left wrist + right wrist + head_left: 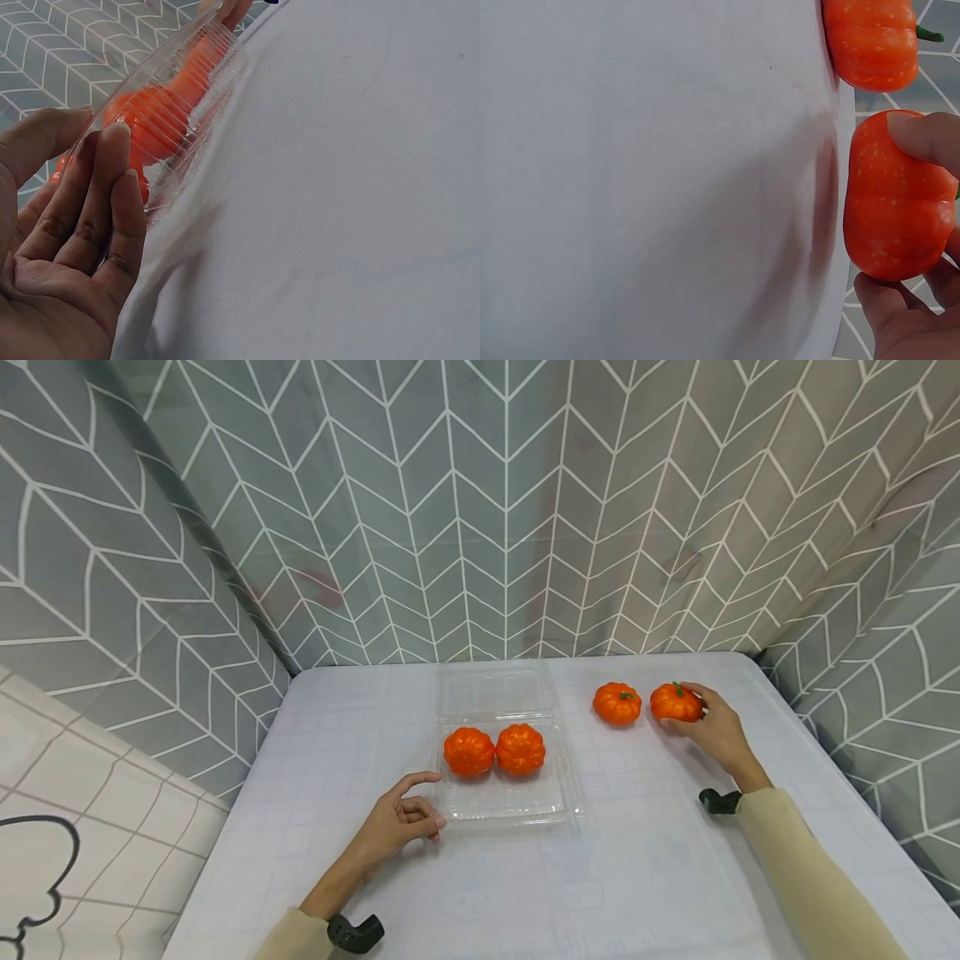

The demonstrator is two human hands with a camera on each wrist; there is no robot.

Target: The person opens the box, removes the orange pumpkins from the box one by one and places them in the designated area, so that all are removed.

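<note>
On the right of the table my right hand (708, 722) grips an orange toy pumpkin (673, 702) with a green stem, thumb on one side and fingers on the other. A second stemmed pumpkin (617, 703) sits just left of it. Two more orange pumpkins (469, 752) (521, 749) lie side by side in a clear plastic clamshell box (502, 806), whose lid (495, 691) is folded back. Beside the box's left rim is my left hand (397, 814), fingers loosely bent and tips right at the rim. The left wrist view shows these fingers overlapping the clear wall (150, 79).
A white cloth covers the table (645, 860). Grey curtains (480, 510) with white chevron lines hang behind it and on both sides. Pale tiled flooring (97, 818) shows at the lower left. Each wrist carries a dark strap mount (356, 933).
</note>
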